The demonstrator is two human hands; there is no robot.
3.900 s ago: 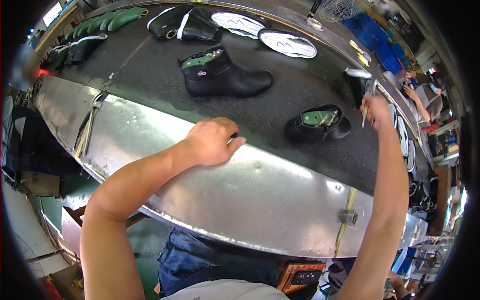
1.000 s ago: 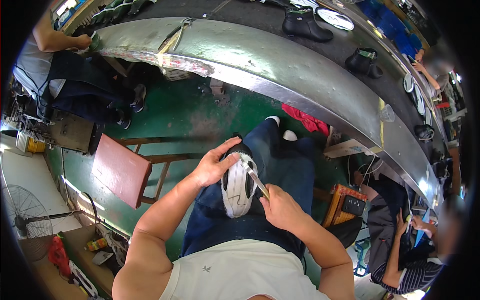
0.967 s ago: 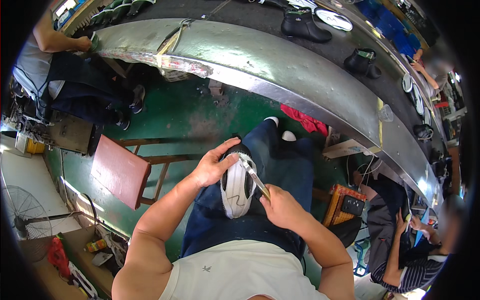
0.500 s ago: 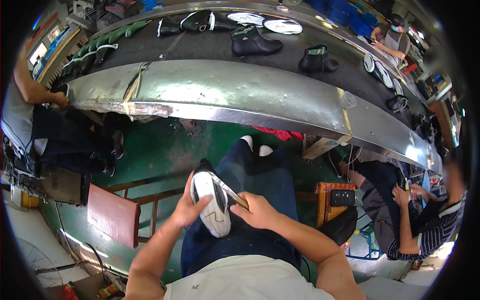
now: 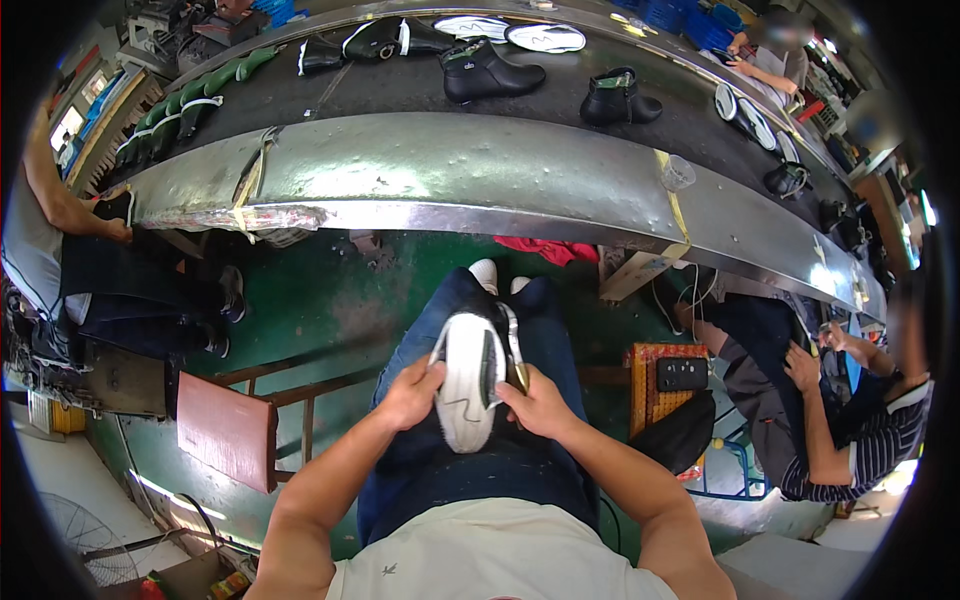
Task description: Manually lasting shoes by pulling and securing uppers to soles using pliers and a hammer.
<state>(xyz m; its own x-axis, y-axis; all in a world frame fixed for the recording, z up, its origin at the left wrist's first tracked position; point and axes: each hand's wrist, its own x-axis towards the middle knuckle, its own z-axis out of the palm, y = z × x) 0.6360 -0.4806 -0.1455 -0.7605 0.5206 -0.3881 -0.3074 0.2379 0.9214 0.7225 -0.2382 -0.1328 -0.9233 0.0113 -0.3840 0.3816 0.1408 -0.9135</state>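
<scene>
Over my lap a shoe is held with its white sole (image 5: pixel 466 405) turned up and its rounded end toward me. My left hand (image 5: pixel 411 395) grips its left edge, thumb on the rim. On the other side my right hand (image 5: pixel 537 402) is closed around a slim silvery tool (image 5: pixel 515 345) with a brass-coloured part near the fingers. Its thumb touches the right edge of the sole. The tool points away from me alongside the shoe; its exact kind cannot be made out. The shoe's upper is mostly hidden beneath the sole.
A long bench with a metal edge (image 5: pixel 400 160) crosses ahead, bearing black ankle boots (image 5: pixel 490 75), white soles (image 5: pixel 545 38) and green boot shapes (image 5: pixel 190 105). A brown-topped stool (image 5: pixel 227 430) stands left. Co-workers sit at both sides; a black box (image 5: pixel 682 374) lies right.
The shoe has shifted right and turned more upright, its sole now facing me squarely. The tool has swung from slanting across the sole's edge to standing beside it, apart from the sole.
</scene>
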